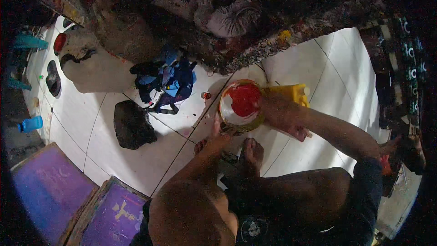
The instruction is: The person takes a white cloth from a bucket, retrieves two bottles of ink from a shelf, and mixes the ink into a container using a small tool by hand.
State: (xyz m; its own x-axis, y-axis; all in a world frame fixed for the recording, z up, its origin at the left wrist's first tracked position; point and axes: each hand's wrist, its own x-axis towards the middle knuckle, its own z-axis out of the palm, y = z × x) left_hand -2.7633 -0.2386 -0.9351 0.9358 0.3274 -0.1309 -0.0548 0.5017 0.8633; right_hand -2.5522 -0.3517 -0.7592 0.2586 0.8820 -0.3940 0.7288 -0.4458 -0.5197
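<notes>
Red paint is filling the round tub (pixel 240 105) on the white tiled floor (pixel 346 73); left hand (pixel 217 133) is gripping its near rim, right hand (pixel 280 111) is curling around its side by the yellow container (pixel 291 93).

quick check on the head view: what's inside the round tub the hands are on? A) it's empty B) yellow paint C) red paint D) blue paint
C: the round tub shows a red mass against its white inner wall, with the left hand at its lower rim and the right hand on its right side; a yellow container stands just behind it on the white tiled floor.
</notes>
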